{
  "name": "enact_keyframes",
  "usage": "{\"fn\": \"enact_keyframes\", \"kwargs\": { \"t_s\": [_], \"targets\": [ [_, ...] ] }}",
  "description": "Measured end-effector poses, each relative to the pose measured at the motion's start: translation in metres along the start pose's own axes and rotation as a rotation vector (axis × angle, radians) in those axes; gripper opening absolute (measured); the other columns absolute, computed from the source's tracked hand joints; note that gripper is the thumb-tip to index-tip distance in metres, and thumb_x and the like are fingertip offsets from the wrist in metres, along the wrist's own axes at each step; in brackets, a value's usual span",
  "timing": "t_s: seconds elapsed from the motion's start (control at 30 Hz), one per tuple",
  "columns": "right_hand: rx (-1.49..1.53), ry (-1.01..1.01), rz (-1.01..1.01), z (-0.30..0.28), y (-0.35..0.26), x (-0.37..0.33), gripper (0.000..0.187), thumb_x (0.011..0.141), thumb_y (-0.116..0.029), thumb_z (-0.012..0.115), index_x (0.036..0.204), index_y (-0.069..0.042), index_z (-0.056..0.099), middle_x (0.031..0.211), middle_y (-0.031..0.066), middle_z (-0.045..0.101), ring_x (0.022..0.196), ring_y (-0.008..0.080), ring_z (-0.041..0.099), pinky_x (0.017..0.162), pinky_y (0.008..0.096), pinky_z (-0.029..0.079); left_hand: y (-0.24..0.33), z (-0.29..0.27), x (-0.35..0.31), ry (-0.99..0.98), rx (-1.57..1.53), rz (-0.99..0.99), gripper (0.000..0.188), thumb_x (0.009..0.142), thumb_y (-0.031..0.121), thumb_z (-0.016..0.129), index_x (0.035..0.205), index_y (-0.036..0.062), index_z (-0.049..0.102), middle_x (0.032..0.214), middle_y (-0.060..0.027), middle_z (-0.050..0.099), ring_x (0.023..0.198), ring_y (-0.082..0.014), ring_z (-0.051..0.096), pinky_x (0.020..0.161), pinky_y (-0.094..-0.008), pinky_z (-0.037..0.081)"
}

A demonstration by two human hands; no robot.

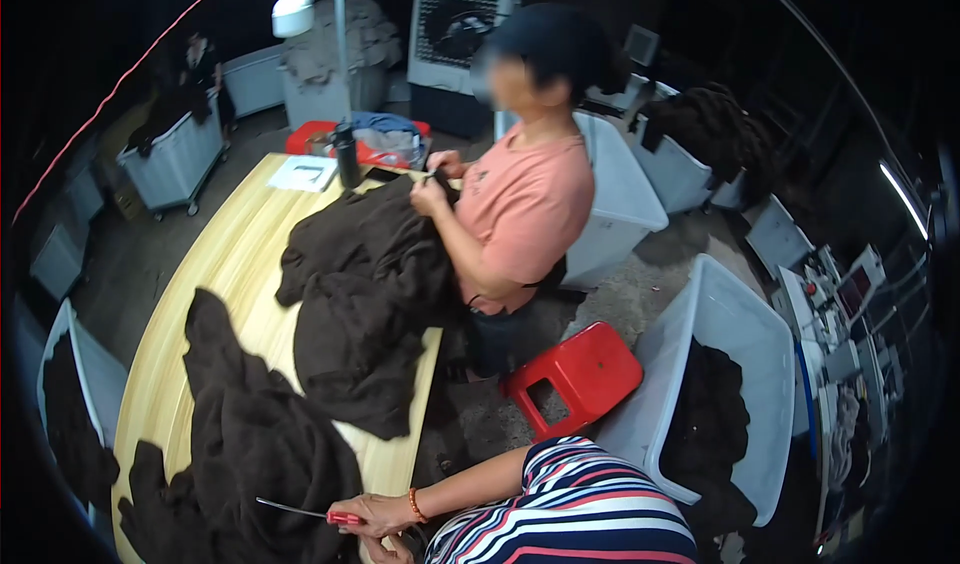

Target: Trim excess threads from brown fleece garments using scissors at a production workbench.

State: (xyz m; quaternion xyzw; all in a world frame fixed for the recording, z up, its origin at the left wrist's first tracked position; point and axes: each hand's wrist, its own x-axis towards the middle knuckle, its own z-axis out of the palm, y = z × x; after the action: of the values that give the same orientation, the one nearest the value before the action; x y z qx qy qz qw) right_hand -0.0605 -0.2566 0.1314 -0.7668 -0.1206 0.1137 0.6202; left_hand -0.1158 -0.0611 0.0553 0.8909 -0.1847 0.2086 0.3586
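Observation:
My right hand (372,514), with an orange bead bracelet at the wrist, is closed around the red handle of a tool (290,507). Its long, thin metal shaft points left over a dark brown knitted garment (265,444); its exact kind is unclear. Just below, at the bottom edge, part of my left hand (388,551) shows beside the garment, its fingers mostly cut off from view. Across the table a co-worker in a pink shirt (535,199) pinches the edge of another dark brown garment (365,284) in both hands.
The garments lie on a pale wooden table (190,294). A red plastic stool (580,374) stands right of it, near a white bin (740,314) of dark cloth. Behind are a dark bottle (346,154), a pole with a lamp (293,9) and several wheeled bins.

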Motion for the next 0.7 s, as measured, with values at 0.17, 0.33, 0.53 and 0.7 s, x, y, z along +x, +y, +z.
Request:
{"fn": "enact_keyframes", "kwargs": {
  "t_s": [0.17,0.33,0.53,0.7],
  "targets": [
    [-0.357,0.231,-0.033,-0.072,0.026,-0.034,0.029,0.091,-0.024,0.061,0.113,-0.007,0.052,0.108,0.0171,0.053,0.096,0.038,0.059,0.081,0.0453,0.048,0.029,0.028,0.034,-0.1,0.105,0.184,0.039,0.088,0.03,0.067,0.113,0.001,0.063,0.111,-0.0186,0.06,0.102,-0.0381,0.057,0.089,-0.0445,0.047],
    [-0.592,0.133,0.091,-0.1,0.04,-0.068,0.024,0.089,-0.023,0.062,0.102,-0.005,0.055,0.093,0.019,0.06,0.089,0.0382,0.061,0.075,0.0461,0.048,-0.07,0.049,0.034,-0.368,0.499,0.035,0.062,0.082,0.053,0.065,0.131,0.0173,0.052,0.127,-0.0124,0.053,0.117,-0.0341,0.049,0.097,-0.0497,0.04],
    [-0.512,0.226,0.189,-0.113,0.028,-0.094,0.023,0.093,-0.031,0.056,0.098,-0.012,0.068,0.092,0.0159,0.066,0.089,0.0365,0.063,0.073,0.0434,0.052,-0.047,0.03,0.077,-0.466,0.446,0.044,0.041,0.069,0.01,0.074,0.109,0.0067,0.066,0.113,-0.0186,0.063,0.103,-0.0359,0.057,0.092,-0.0462,0.043],
    [-0.579,0.175,0.164,-0.129,0.056,-0.096,0.024,0.084,-0.024,0.068,0.103,-0.009,0.064,0.097,0.0147,0.065,0.092,0.0366,0.06,0.081,0.0443,0.049,-0.055,0.055,0.087,-0.505,-0.665,-0.772,0.026,0.088,0.014,0.065,0.109,-0.0013,0.066,0.099,-0.0006,0.067,0.09,-0.0094,0.058,0.082,-0.0264,0.047]
  ]
}}
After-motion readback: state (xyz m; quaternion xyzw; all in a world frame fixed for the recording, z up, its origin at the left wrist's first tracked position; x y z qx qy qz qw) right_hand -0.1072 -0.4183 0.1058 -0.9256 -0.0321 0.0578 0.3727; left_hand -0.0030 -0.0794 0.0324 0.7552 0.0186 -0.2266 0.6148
